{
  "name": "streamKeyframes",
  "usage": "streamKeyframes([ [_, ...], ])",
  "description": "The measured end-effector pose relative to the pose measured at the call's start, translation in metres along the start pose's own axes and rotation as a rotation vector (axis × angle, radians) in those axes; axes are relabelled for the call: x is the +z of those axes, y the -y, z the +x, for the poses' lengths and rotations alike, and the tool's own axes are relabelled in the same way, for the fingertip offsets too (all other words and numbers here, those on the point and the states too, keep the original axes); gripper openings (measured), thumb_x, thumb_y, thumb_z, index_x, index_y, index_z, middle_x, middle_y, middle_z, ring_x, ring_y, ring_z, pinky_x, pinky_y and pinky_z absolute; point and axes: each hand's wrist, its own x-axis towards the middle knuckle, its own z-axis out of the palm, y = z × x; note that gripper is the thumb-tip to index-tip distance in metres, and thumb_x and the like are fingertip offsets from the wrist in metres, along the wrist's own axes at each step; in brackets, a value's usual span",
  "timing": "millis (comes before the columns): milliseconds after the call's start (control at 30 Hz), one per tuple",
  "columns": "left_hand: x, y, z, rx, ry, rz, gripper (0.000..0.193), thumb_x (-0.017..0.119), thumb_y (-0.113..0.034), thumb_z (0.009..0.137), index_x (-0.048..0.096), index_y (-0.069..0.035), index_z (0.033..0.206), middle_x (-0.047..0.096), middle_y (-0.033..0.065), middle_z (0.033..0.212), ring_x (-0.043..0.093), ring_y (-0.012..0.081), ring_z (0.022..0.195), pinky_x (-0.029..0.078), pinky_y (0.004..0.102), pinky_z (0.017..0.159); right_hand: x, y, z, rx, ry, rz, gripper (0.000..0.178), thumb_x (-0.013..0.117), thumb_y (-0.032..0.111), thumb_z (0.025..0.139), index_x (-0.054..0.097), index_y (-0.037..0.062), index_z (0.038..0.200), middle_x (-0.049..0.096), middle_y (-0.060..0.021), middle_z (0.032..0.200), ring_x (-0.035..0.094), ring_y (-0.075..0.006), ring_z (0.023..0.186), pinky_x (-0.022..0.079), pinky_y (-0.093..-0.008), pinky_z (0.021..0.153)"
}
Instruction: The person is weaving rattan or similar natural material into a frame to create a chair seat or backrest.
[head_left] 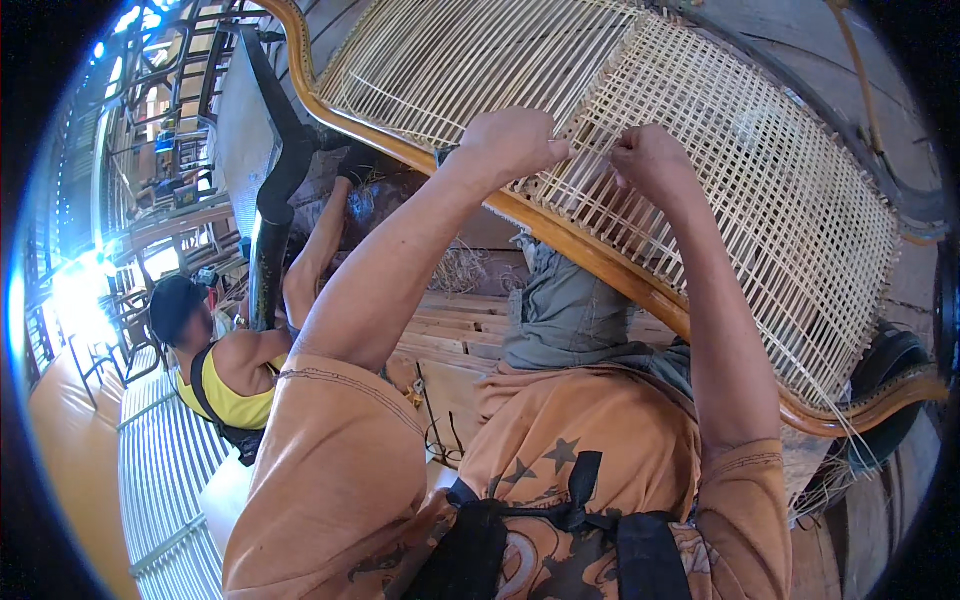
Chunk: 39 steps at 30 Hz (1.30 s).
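Note:
A wooden frame [607, 262] with a curved, varnished edge lies across in front of me, strung with pale cane strands [440, 70]. On its right part the strands cross into an open woven cane mesh [740, 150]; the left part mostly has strands running one way. My left hand [515, 145] is closed in a pinch at the border between the two parts, above the near rail. Just right of it, my right hand [652, 165] is also closed, fingertips down at the mesh. Both seem to pinch a thin cane strand, largely hidden by the fingers.
A person [225, 360] in a yellow top and dark cap sits low at the left, beside a dark curved furniture leg [275, 200]. Cane scraps [460, 268] lie on the floor beyond my knee. Loose strand ends [855, 440] hang off the frame's right corner. Metal racks stand far left.

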Motion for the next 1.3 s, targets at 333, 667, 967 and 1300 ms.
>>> streamKeyframes([
  [333, 0.002, -0.007, -0.004, -0.092, -0.017, 0.018, 0.048, 0.054, -0.048, 0.082, 0.068, -0.005, 0.098, 0.068, 0.0161, 0.096, 0.065, 0.0318, 0.093, 0.050, 0.0437, 0.081, 0.013, -0.009, 0.011, 0.004, -0.033, -0.113, 0.025, 0.058, 0.021, 0.073, 0.067, -0.0001, 0.083, 0.064, -0.0227, 0.092, 0.063, -0.0382, 0.086, 0.049, -0.0441, 0.076],
  [667, 0.040, 0.017, -0.005, 0.159, -0.494, -0.062, 0.026, 0.055, -0.025, 0.084, 0.063, -0.013, 0.107, 0.064, 0.0122, 0.097, 0.063, 0.0345, 0.087, 0.049, 0.0471, 0.076, 0.035, 0.040, -0.010, 0.017, -0.210, -0.501, 0.021, 0.050, 0.017, 0.082, 0.070, 0.0101, 0.086, 0.070, -0.0124, 0.092, 0.066, -0.0311, 0.087, 0.049, -0.0426, 0.072],
  [967, 0.047, 0.005, 0.006, 0.094, -0.506, -0.146, 0.017, 0.058, -0.019, 0.084, 0.060, -0.008, 0.097, 0.061, 0.0148, 0.097, 0.063, 0.0367, 0.080, 0.050, 0.0475, 0.069, 0.045, 0.003, -0.018, -0.169, -0.516, -0.246, 0.018, 0.060, 0.012, 0.075, 0.064, 0.0079, 0.092, 0.062, -0.0122, 0.095, 0.058, -0.0288, 0.095, 0.047, -0.0404, 0.081],
  [1300, 0.030, 0.029, 0.011, 0.052, -0.613, 0.131, 0.015, 0.055, -0.017, 0.084, 0.055, -0.004, 0.093, 0.058, 0.0174, 0.090, 0.064, 0.0366, 0.074, 0.052, 0.0466, 0.063, 0.057, -0.001, -0.022, -0.289, -0.627, -0.201, 0.016, 0.058, 0.008, 0.073, 0.063, 0.0084, 0.088, 0.062, -0.0077, 0.091, 0.057, -0.0288, 0.093, 0.047, -0.0413, 0.076],
])
